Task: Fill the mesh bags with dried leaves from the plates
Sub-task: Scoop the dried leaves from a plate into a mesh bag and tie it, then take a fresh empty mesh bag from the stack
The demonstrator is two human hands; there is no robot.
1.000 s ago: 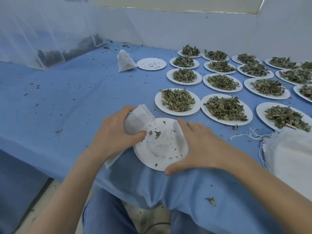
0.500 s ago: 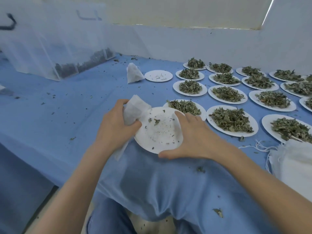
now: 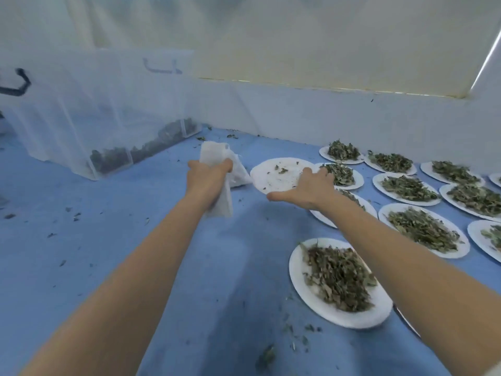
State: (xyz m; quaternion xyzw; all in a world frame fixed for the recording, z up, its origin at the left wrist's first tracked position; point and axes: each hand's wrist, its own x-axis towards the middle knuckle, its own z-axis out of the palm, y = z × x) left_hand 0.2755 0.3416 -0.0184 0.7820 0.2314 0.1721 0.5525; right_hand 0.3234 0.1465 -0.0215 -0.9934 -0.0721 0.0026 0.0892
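Plate [image 3: 279, 175], almost emptied, sits in the grip of the right hand [image 3: 303, 189], whose fingers curl over its near right edge; only a few leaf scraps lie on it. Left hand [image 3: 210, 177] is closed tight round the neck of a white mesh bag [image 3: 226, 169], whose long axis runs from the loose top, pointing away and up, down through the fist to a tail hanging toward the person. Bag lies just to the left of the plate, its bulging side near or touching the plate's left rim; I cannot tell which. The left hand is nearer the bag, the right nearer the rows of plates, so the coming move looks to be setting both down at the far end of the bench [image 3: 122, 240], side by side.

Counts: one bag in view, one near-empty plate, and about ten plates still heaped with dried leaves [image 3: 339, 278] to the right, some cut off by the frame edge. A large netted enclosure [image 3: 89, 118] stands at the far left with dark leaves along its base. Crumbs dot the blue cover.
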